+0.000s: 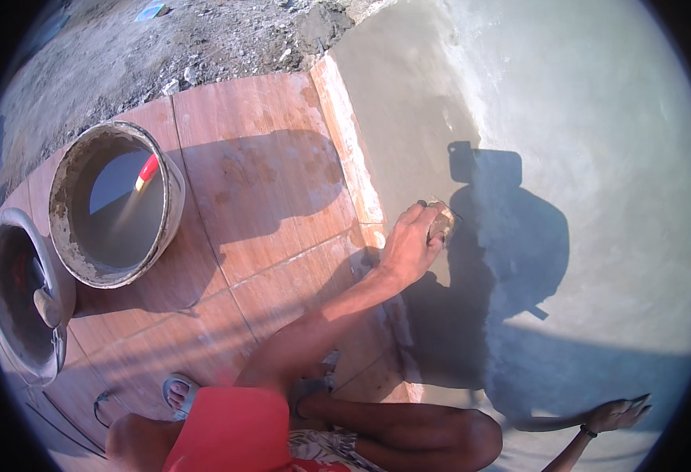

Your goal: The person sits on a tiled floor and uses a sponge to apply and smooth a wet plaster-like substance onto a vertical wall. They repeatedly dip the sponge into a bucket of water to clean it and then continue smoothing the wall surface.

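Observation:
My left hand (412, 245) reaches across the skirting to the wall and is closed around a small tan-and-grey piece (441, 223). That piece is smeared with wet cement, and my fingers hide much of it, so its exact kind cannot be told. It rests against a darker, damp-looking strip of plaster (396, 102) along the foot of the wall (597, 157). Far to the right, my right hand (619, 414), with a dark band at the wrist, has its fingers stretched out near the wall and holds nothing.
On the tiled floor (275, 185) at left stands a bucket (174, 212) of grey water with a red-and-cream handle (147, 171) sticking out. Beside it is a second, dark-lined bucket (64, 291). Tiled skirting (345, 141) edges the wall. Rubble (204, 47) lies beyond the tiles.

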{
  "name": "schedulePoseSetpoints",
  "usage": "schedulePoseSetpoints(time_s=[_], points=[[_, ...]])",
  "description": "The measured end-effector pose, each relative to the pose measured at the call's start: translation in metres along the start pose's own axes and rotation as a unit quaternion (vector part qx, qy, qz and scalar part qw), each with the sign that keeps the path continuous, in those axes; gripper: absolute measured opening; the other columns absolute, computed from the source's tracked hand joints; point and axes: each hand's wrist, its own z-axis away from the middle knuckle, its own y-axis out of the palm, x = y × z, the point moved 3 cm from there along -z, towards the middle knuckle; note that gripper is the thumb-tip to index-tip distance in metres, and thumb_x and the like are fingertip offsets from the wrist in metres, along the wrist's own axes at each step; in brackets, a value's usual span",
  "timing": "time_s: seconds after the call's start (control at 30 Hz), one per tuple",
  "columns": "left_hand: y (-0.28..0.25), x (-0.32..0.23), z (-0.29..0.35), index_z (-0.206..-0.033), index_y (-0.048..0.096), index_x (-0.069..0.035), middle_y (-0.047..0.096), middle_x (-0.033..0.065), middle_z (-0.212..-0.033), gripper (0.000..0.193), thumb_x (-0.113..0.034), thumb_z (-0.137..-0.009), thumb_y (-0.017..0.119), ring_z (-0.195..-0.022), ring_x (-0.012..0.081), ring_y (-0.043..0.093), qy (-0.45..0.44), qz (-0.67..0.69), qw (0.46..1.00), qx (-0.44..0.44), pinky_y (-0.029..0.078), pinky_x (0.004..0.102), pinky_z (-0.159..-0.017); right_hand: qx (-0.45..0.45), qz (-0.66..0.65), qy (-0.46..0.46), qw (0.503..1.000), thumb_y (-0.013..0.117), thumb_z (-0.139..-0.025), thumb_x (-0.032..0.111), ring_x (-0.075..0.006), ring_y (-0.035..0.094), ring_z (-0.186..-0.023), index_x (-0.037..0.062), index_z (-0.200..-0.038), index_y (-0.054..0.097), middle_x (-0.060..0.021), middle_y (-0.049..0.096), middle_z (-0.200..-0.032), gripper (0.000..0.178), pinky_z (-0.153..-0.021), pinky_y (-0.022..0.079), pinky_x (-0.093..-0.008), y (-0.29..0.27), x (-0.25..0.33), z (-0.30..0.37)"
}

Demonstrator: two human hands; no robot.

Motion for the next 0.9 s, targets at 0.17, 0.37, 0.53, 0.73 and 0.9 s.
schedulePoseSetpoints(time_s=[0.17, 0.37, 0.53, 0.73, 0.9], points=[[-0.055, 0.023, -0.05, -0.133, 0.033, 0.008, 0.06, 0.0299, -0.108, 0.063, -0.009, -0.08, 0.063, -0.095, 0.0415, 0.063, -0.197, 0.153, 0.949, -0.192, 0.049, 0.046, -0.088, 0.003, -0.003, 0.01, 1.0, 0.018, -0.096, 0.066, -0.0424, 0.039, -0.133, 0.0005, -0.135, 0.053, -0.0283, 0.041, -0.143, 0.084, -0.109, 0.029, -0.0523, -0.005, 0.007, -0.004], [-0.038, 0.019, -0.115, -0.131, 0.033, 0.008, 0.053, 0.0303, -0.118, 0.052, -0.012, -0.09, 0.057, -0.108, 0.0412, 0.056, -0.099, 0.032, 0.965, -0.241, 0.044, 0.0466, -0.094, 0.003, -0.017, 0.013, 1.0, 0.019, -0.095, 0.067, -0.0432, 0.04, -0.132, -0.001, -0.134, 0.053, -0.0293, 0.041, -0.142, 0.086, -0.109, 0.029, -0.0529, -0.001, 0.019, 0.0], [0.026, 0.01, -0.03, -0.132, 0.032, 0.009, 0.049, 0.0302, -0.122, 0.049, -0.013, -0.094, 0.053, -0.112, 0.0433, 0.053, -0.033, -0.019, 0.986, -0.163, 0.043, 0.0476, -0.095, 0.008, 0.004, 0.001, 1.0, 0.021, -0.096, 0.065, -0.0398, 0.04, -0.133, 0.0006, -0.135, 0.053, -0.0256, 0.045, -0.142, 0.082, -0.109, 0.029, -0.0516, -0.004, 0.008, -0.001], [-0.016, 0.023, -0.1, -0.132, 0.032, 0.009, 0.049, 0.0298, -0.122, 0.048, -0.012, -0.094, 0.053, -0.111, 0.0438, 0.052, -0.158, 0.041, 0.955, -0.247, 0.043, 0.0496, -0.093, -0.009, 0.012, -0.03, 0.999, 0.02, -0.098, 0.062, -0.0332, 0.04, -0.135, 0.0051, -0.137, 0.052, -0.0158, 0.051, -0.14, 0.076, -0.109, 0.029, -0.0485, 0.007, -0.013, 0.009], [0.015, 0.01, -0.045, -0.13, 0.034, 0.01, 0.05, 0.0326, -0.121, 0.046, -0.016, -0.096, 0.051, -0.111, 0.0445, 0.053, -0.057, 0.007, 0.98, -0.193, 0.043, 0.0482, -0.094, -0.014, 0.036, -0.053, 0.998, 0.018, -0.099, 0.061, -0.0339, 0.042, -0.134, 0.0052, -0.137, 0.052, -0.015, 0.052, -0.139, 0.075, -0.109, 0.029, -0.0486, 0.005, -0.02, 0.008]])
